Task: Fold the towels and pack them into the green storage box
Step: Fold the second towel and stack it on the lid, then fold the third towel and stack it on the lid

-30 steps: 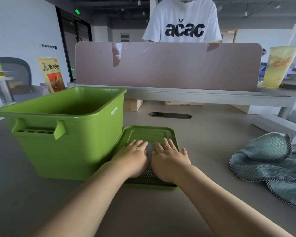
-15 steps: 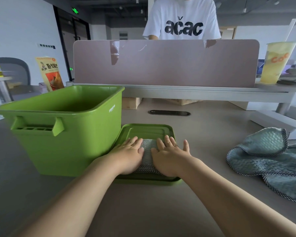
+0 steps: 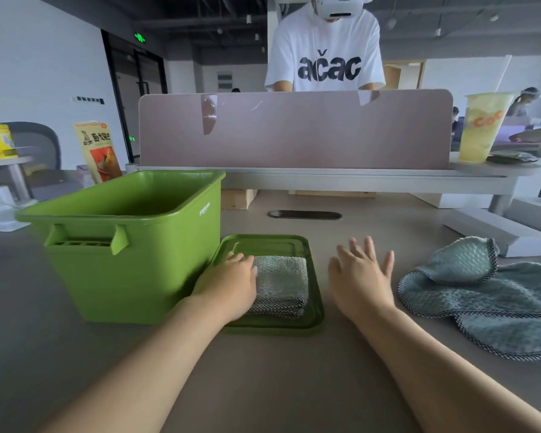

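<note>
Packing: folded towel [image 3: 281,276] lies on lid [image 3: 264,245].
Left hand [image 3: 228,282]: flat against towel.
Right hand [image 3: 359,276]: spread, empty.
Next: I lift it into box [image 3: 132,282] left of my hands.

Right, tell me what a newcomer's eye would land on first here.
The big green storage box stands open at the left, its lid lying flat on the table beside it with a folded grey towel on top; the left hand rests against that towel's left edge. The right hand is spread open between the lid and a rumpled teal towel lying unfolded at the right.
</note>
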A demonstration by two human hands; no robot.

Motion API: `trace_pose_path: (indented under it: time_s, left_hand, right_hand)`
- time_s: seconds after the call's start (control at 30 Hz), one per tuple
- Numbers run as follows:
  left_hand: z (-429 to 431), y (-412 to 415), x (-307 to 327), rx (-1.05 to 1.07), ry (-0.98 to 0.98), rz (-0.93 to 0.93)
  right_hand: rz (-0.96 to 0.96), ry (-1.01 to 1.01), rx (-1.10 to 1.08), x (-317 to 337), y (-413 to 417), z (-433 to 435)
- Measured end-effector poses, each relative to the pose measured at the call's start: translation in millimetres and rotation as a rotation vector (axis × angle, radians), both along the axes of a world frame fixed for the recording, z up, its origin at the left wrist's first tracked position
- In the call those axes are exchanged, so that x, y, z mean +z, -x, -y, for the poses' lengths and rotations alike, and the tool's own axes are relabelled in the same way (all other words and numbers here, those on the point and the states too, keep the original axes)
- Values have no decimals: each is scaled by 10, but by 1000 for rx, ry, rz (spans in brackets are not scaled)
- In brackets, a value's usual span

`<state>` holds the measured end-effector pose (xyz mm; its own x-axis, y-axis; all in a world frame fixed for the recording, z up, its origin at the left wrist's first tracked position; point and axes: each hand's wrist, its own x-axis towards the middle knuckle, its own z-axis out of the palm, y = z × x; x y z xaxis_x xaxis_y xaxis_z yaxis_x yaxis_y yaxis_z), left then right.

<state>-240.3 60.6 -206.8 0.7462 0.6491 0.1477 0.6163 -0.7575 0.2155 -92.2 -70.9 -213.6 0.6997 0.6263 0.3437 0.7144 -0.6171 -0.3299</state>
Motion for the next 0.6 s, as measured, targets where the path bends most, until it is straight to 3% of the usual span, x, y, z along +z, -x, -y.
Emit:
trace_pose_path:
  time_s: [0.17, 0.3, 0.43, 0.53, 0.6]
  left_hand:
    - [348, -150, 229, -65, -154, 228]
    - [820, -499, 293, -204, -46, 380]
    - [1167, -945, 164, -291, 34, 327]
    - [1315, -1269, 30, -310, 85, 294]
    - [1393, -1448, -64, -294, 162, 335]
  right_hand:
    - [-5, -140, -225, 75, -465, 552]
    - [-128, -206, -387, 25, -726, 899]
    - [-201, -193, -420, 28, -887, 1057]
    - [-115, -34, -392, 27, -1032, 1113]
    - [-48, -38, -344, -3, -1124, 1156]
